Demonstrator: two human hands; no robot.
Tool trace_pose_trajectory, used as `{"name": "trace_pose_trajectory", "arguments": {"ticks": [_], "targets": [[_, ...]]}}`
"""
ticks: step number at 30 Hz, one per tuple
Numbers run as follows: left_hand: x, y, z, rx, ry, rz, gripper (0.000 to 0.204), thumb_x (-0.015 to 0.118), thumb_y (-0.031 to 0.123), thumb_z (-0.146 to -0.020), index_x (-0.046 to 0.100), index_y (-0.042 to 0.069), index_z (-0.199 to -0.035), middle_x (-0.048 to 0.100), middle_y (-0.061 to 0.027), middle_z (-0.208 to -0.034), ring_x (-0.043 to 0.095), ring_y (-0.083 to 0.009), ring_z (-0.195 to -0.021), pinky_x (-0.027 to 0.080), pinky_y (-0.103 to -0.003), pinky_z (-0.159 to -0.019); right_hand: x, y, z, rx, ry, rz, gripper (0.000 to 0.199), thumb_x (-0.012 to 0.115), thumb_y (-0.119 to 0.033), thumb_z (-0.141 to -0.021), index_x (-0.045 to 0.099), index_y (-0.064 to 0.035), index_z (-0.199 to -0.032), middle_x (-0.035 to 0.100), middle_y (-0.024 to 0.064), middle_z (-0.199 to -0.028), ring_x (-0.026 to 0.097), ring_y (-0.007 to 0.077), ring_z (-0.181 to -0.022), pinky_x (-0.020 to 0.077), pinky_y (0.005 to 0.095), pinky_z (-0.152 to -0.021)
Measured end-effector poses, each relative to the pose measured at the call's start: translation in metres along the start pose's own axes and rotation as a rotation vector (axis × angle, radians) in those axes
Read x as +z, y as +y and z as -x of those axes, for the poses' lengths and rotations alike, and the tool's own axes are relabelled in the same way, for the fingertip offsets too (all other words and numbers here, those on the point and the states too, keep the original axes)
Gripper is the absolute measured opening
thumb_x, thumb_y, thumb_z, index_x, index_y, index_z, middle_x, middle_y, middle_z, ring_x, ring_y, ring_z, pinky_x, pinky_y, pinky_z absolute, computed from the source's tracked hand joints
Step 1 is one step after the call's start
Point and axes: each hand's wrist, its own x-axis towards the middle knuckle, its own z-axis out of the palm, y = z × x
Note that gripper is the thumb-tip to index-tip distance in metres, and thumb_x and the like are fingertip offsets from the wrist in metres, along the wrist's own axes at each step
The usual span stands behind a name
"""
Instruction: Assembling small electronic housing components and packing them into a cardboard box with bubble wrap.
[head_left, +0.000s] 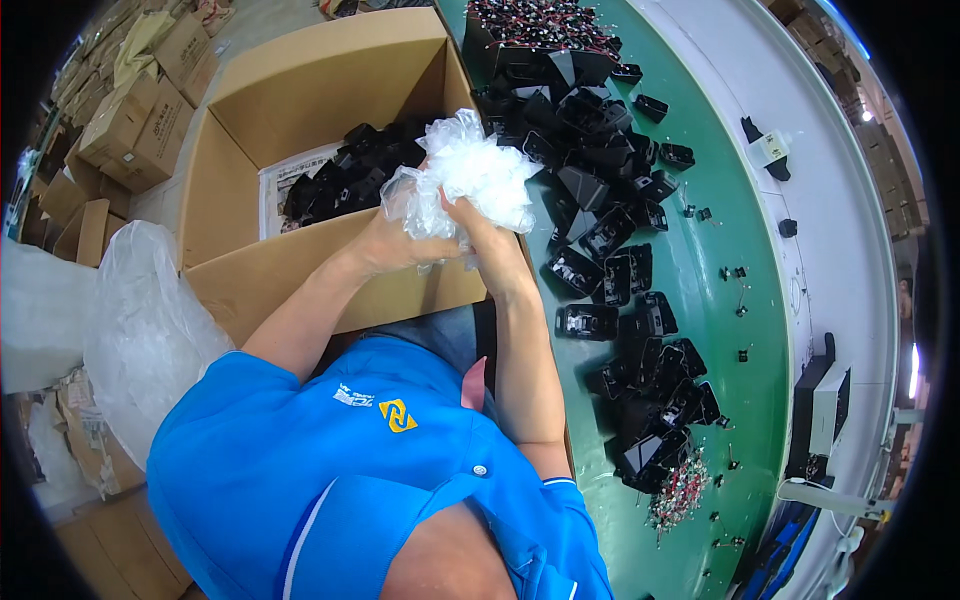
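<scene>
Between my two hands is a big crumpled bunch of clear plastic film point(480, 178), held above the near right side of an open cardboard box point(225, 155). My left hand point(395, 243) cups the bunch from below and the left, its fingers partly covered by the film. On the right, my right hand point(474, 226) presses against it with the thumb up. Inside the box lie several black plastic housings point(350, 175) beside a printed sheet point(268, 200).
Right of the box runs a green work surface point(700, 300) heaped with black housings point(610, 235). Bundles of red and black wired parts point(545, 25) sit at its far end, more wired parts point(680, 492) nearer. A translucent plastic bag point(150, 330) stands at left, with stacked cartons point(140, 125) beyond.
</scene>
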Motion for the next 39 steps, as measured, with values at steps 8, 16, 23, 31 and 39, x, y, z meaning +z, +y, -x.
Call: {"name": "trace_pose_trajectory", "arguments": {"ticks": [8, 16, 23, 31, 39], "targets": [[-0.006, -0.023, -0.013, 0.066, 0.214, 0.165, 0.073, 0.081, 0.011, -0.079, 0.044, 0.005, -0.141, 0.056, -0.0115, -0.133, 0.056, -0.0214, -0.117, 0.048, -0.033, -0.099, 0.018, -0.001, 0.002, -0.077, 0.033, 0.090, 0.070, 0.076, -0.030, -0.084, 0.046, 0.0048, -0.137, 0.056, 0.0223, -0.128, 0.059, 0.0320, -0.112, 0.0474, 0.0361, -0.094], [-0.077, -0.014, 0.006, 0.128, 0.295, 0.510, 0.061, 0.077, 0.009, -0.084, 0.048, 0.007, -0.138, 0.059, -0.0113, -0.129, 0.061, -0.0242, -0.114, 0.052, -0.035, -0.096, 0.035, 0.019, -0.012, -0.259, -0.217, 0.028, 0.069, 0.077, -0.024, -0.084, 0.044, 0.0005, -0.140, 0.056, 0.0220, -0.130, 0.060, 0.0315, -0.110, 0.0506, 0.0405, -0.092], [-0.214, 0.049, 0.076, 0.220, 0.884, 0.349, 0.047, 0.066, 0.011, -0.092, 0.052, 0.003, -0.135, 0.063, -0.0119, -0.125, 0.065, -0.0223, -0.106, 0.054, -0.035, -0.092, 0.029, 0.021, -0.020, -0.276, -0.237, 0.122, 0.054, 0.073, -0.017, -0.086, 0.052, -0.0044, -0.135, 0.059, 0.0212, -0.125, 0.063, 0.0267, -0.105, 0.0521, 0.0343, -0.088], [-0.469, -0.057, 0.375, -0.384, 1.479, -0.803, 0.056, 0.070, 0.023, -0.083, 0.057, -0.007, -0.128, 0.066, -0.0185, -0.117, 0.063, -0.0284, -0.103, 0.051, -0.033, -0.092, 0.004, 0.043, -0.033, -0.304, 0.039, 0.416, 0.036, 0.065, -0.014, -0.092, 0.059, -0.0023, -0.126, 0.066, 0.0169, -0.115, 0.065, 0.0208, -0.097, 0.0522, 0.0309, -0.090], [-0.378, -0.154, 0.468, -1.850, 0.006, -1.411, 0.076, 0.043, 0.065, -0.092, 0.039, 0.016, -0.150, 0.034, -0.0065, -0.157, 0.031, -0.0307, -0.145, 0.041, -0.052, -0.107, -0.005, 0.042, -0.035, -0.260, 0.081, 0.325, 0.028, 0.062, -0.013, -0.096, 0.062, -0.0021, -0.122, 0.071, 0.0135, -0.105, 0.067, 0.0181, -0.095, 0.0516, 0.0263, -0.086]]}}
